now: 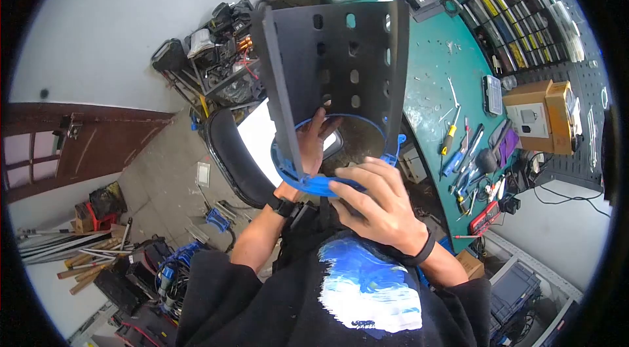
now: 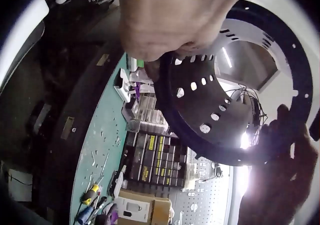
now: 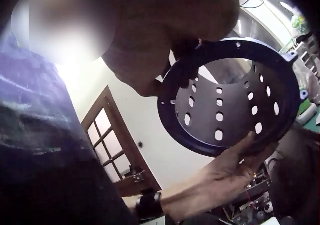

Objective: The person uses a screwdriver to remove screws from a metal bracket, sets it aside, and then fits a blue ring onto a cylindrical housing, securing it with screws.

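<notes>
A curved black shell [image 1: 334, 52] with rows of slotted holes stands up from a blue ring [image 1: 314, 184], held in front of the torso. Its long side is partly open toward the body. My left hand [image 1: 310, 145], with a dark watch on its wrist, holds the far-left part of the ring and shows through the ring's opening. In the right wrist view, that left hand [image 3: 225, 177] lies along the rim. My right hand [image 1: 380, 206] grips the near right edge of the ring, fingers over the rim. Against the light, the ring [image 3: 180, 135] looks dark there.
A green workbench [image 1: 429, 85] on the right bears screwdrivers [image 1: 449, 140], a cardboard box [image 1: 534, 118] and a drawer organizer [image 1: 517, 19]. A black chair [image 1: 229, 157] stands to the left, near a loaded rack [image 1: 226, 52]. Tools and cables [image 1: 171, 275] lie at the lower left.
</notes>
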The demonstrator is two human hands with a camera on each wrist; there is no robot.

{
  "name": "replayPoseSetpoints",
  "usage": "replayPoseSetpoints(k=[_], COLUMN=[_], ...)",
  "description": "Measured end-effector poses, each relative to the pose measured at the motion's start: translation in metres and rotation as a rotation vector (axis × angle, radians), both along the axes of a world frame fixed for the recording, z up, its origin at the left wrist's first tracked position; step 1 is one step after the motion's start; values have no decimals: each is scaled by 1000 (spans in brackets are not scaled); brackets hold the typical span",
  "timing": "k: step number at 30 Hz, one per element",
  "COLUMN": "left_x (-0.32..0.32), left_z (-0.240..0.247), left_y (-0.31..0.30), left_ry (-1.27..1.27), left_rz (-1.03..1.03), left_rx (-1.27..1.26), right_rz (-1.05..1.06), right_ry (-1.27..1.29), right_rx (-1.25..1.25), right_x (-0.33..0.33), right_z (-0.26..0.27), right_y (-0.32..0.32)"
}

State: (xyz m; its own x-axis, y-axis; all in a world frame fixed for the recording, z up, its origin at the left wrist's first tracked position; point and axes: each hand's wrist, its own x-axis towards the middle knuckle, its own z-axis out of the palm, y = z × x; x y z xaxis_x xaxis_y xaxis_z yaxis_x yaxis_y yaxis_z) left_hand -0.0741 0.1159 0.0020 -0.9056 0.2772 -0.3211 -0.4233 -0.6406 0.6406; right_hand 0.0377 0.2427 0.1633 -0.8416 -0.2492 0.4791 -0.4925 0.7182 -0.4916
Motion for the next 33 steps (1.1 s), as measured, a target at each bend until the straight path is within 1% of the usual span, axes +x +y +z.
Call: replayPoseSetpoints(k=[1, 2, 4, 6, 8, 9, 10, 11, 12, 13, 14, 15, 16, 18, 21, 23, 27, 30, 32, 33], left_x=[0, 0, -2, -2, -4, -5, -6, -5, -3, 0, 2, 0, 1, -4, -2, -4, -2, 2, -3, -7], left_z=[13, 16, 20, 27, 35, 35, 33, 32, 28, 24, 20, 48, 44, 36, 24, 15, 0, -7, -7, 11], left_y=[3, 3, 1, 4, 3, 2, 0, 0, 1, 3, 5, 9, 10, 20, 13, 8, -2, -19, -19, -18], left_ry=[28, 27, 72, 88, 120, 121, 141, 161, 161, 276, 391, 155, 155, 167, 184, 201, 239, 264, 281, 182], left_rz=[58, 64, 92, 141, 130, 137, 85, 32, 37, 127, 218, 260, 262, 240, 210, 187, 123, 56, 24, -88], left_rx=[0, 4, -33, -32, -73, -66, -93, -122, -118, -54, 10, -23, -20, -9, 5, 12, 25, 28, 31, -97], right_rz=[-37, -70, -274, -474, -480, -427, -423, -334, -243, -192, -190, -226, -264, -281, -310, -298, -318, -305, -308, -303], right_ry=[18, 35, 49, -93, -391, -547, -548, -564, -580, -591, -591, -604, -618, -625, -642, -651, -659, -681, -698, -646], right_rx=[-38, -74, -131, -320, -918, -1066, -1057, -1180, -1302, -1298, -1293, -1316, -1340, -1322, -1291, -1361, -1424, -1372, -1083, -1126], right_x=[3, 7, 19, 19, 17, 14, 13, 12, 11, 9, 7, 4, 3, 3, 2, 2, 3, 9, 10, 9], right_z=[9, 14, 5, -10, -23, -15, -17, -22, -26, -28, -27, -27, -27, -29, -32, -33, -35, -35, -39, -36], right_y=[7, 15, 32, 46, 53, 58, 60, 61, 62, 63, 61, 59, 56, 55, 55, 54, 51, 52, 56, 51])
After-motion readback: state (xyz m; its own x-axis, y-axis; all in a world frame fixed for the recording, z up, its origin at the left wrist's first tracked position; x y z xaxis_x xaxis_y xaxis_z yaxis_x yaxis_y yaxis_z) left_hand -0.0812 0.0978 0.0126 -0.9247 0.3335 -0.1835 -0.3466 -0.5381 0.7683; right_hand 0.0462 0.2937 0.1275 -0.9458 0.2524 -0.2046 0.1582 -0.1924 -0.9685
